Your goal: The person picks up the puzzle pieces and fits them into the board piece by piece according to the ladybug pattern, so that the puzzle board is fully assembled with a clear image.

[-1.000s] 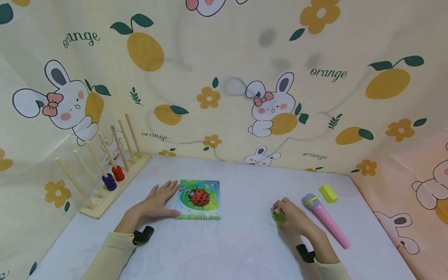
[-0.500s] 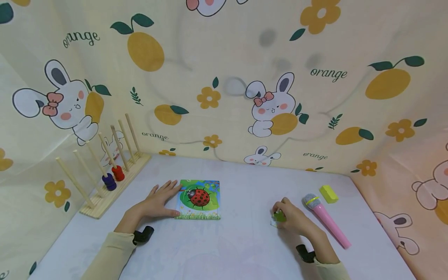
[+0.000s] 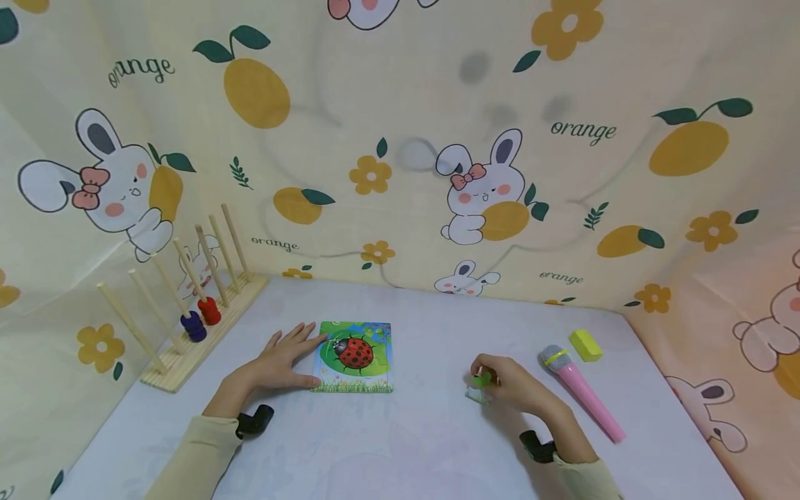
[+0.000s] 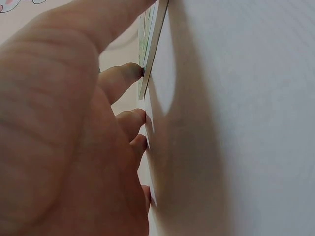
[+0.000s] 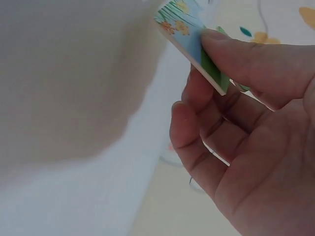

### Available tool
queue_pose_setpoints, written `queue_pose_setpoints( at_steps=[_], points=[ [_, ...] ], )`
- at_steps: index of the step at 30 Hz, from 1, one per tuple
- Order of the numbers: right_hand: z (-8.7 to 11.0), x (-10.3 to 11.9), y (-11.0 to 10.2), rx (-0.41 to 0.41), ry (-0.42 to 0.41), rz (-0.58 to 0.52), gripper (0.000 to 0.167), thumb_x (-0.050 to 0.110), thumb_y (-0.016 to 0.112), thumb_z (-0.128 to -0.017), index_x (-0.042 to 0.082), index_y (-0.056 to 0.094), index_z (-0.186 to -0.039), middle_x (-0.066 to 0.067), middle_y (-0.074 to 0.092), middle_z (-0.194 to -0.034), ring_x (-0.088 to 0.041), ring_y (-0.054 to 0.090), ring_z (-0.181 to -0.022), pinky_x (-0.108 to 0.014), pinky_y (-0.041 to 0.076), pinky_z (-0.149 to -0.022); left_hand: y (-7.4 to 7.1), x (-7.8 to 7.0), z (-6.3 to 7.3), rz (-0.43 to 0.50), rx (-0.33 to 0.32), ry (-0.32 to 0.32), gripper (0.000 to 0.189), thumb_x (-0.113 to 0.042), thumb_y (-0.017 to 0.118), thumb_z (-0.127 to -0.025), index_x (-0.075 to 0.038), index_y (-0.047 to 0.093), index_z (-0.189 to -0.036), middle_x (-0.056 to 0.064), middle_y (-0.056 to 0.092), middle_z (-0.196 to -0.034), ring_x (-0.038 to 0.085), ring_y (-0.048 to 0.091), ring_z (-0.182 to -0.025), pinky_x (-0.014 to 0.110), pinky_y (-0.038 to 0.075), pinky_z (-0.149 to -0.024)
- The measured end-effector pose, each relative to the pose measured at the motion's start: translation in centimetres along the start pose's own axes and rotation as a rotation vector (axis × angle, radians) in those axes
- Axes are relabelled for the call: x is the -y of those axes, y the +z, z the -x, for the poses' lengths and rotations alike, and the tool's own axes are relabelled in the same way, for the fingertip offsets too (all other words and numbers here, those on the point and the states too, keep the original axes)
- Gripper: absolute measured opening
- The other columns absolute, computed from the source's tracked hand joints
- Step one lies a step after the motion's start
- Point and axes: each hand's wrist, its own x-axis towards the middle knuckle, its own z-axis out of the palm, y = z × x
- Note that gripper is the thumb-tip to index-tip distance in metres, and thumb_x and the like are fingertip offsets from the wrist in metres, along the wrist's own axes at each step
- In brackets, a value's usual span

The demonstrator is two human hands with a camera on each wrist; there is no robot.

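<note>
A square ladybug picture puzzle [image 3: 355, 353] lies flat on the white table. My left hand [image 3: 282, 362] rests at its left side with fingers spread; thumb and index finger touch the puzzle's edge. In the left wrist view the board's thin edge [image 4: 154, 49] shows beside the fingertips. To the right, my right hand [image 3: 514, 383] pinches a small puzzle piece [image 3: 477, 394] between thumb and fingers. The right wrist view shows that piece [image 5: 183, 37] tilted, printed with grass, orange flowers, blue and green, and held off the table. The fingers cover part of it.
A pink toy microphone [image 3: 587, 399] lies right of my right hand, with a yellow block [image 3: 585, 345] behind it. At the left stands a wooden peg rack [image 3: 206, 333] with purple rings [image 3: 193, 326] and red rings [image 3: 209, 310]. A printed cloth [image 3: 400, 229] hangs behind the table.
My right hand has moved a little left with the puzzle piece, towards the puzzle. My left hand stays at the puzzle's edge. The head view has shifted slightly.
</note>
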Motion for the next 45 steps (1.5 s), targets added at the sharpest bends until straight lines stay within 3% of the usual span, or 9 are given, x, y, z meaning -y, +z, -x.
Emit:
queue_pose_setpoints(
  at_steps=[8,15,21,27,37,42,45],
  points=[
    [-4.5,2.0,1.3,0.021,-0.063,-0.017,0.027,-0.016,0.065,-0.082,0.004,0.064,-0.100,0.001,0.060,-0.084,-0.013,0.053,-0.077,-0.026,0.048,-0.068,0.2,0.3,-0.1,0.000,0.001,-0.002,0.096,-0.059,0.075,-0.079,-0.014,0.038,-0.155,0.021,0.016,-0.163,0.044,0.005,-0.150,0.068,-0.002,-0.114],
    [-9.3,4.7,4.0,0.082,-0.137,-0.054,0.027,-0.014,0.063,-0.084,0.002,0.065,-0.106,-0.001,0.061,-0.086,-0.013,0.051,-0.076,-0.026,0.046,-0.066,0.3,0.5,-0.1,0.005,-0.002,-0.001,0.097,-0.059,0.076,-0.078,-0.014,0.038,-0.155,0.021,0.017,-0.163,0.044,0.005,-0.150,0.069,-0.002,-0.114],
    [-12.0,6.6,6.0,0.103,-0.198,-0.055,0.030,-0.014,0.065,-0.083,0.002,0.066,-0.108,0.000,0.059,-0.085,-0.011,0.049,-0.073,-0.023,0.043,-0.063,0.2,0.5,-0.1,-0.001,0.003,-0.004,0.097,-0.060,0.076,-0.078,-0.014,0.038,-0.155,0.021,0.017,-0.163,0.044,0.005,-0.150,0.069,-0.002,-0.114],
    [-13.1,7.8,7.4,0.115,-0.200,-0.023,0.029,-0.013,0.068,-0.084,0.003,0.067,-0.108,0.002,0.058,-0.085,-0.010,0.047,-0.073,-0.022,0.043,-0.063,0.2,0.3,-0.2,0.005,0.007,-0.003,0.097,-0.060,0.075,-0.078,-0.014,0.038,-0.155,0.022,0.017,-0.163,0.044,0.005,-0.150,0.069,-0.002,-0.114],
    [-13.1,8.6,8.0,0.136,-0.185,-0.015,0.029,-0.012,0.070,-0.083,0.005,0.066,-0.106,0.002,0.061,-0.089,-0.012,0.051,-0.077,-0.025,0.046,-0.067,-0.3,0.0,0.1,0.006,0.003,0.014,0.096,-0.057,0.076,-0.079,-0.012,0.037,-0.155,0.022,0.018,-0.163,0.045,0.007,-0.150,0.070,0.000,-0.113],
    [-12.9,8.9,7.9,0.141,-0.178,-0.012,0.033,-0.011,0.070,-0.084,0.005,0.063,-0.111,0.001,0.055,-0.079,-0.011,0.046,-0.071,-0.024,0.041,-0.062,-0.3,0.0,0.1,0.007,0.003,0.014,0.096,-0.057,0.076,-0.079,-0.012,0.037,-0.155,0.022,0.018,-0.163,0.045,0.007,-0.150,0.070,0.000,-0.114],
    [-12.9,8.9,7.9,0.138,-0.174,-0.016,0.031,-0.011,0.071,-0.083,0.006,0.061,-0.107,0.001,0.052,-0.075,-0.010,0.044,-0.069,-0.023,0.039,-0.061,-0.3,-0.1,0.1,0.010,0.006,0.007,0.096,-0.056,0.076,-0.079,-0.012,0.037,-0.155,0.022,0.018,-0.163,0.045,0.007,-0.150,0.069,-0.001,-0.114]
  ],
)
